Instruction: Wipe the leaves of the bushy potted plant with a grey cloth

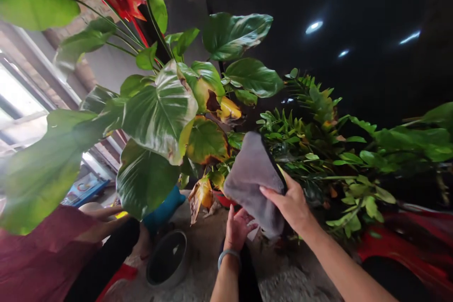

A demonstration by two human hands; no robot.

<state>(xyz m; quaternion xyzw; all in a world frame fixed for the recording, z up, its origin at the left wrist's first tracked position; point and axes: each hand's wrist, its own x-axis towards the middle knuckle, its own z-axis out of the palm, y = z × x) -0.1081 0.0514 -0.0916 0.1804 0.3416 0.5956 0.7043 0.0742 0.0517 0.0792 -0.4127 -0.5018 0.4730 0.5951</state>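
A grey cloth hangs from my right hand, pinched between the thumb and the fingers behind it. Lower down and to its left, my left hand is palm up with its fingers apart, close to the cloth's lower edge; it grips nothing that I can see. A bangle circles my left wrist. Just beyond the cloth stands a large potted plant with broad green leaves. Some of its leaves are yellow with brown, dried edges. Part of a red pot shows behind my left hand.
At the left sits another person in a maroon top, partly behind leaves. A round bucket stands on the floor, near a teal object. Bushy plants spread to the right before a dark glossy panel. Something red is at lower right.
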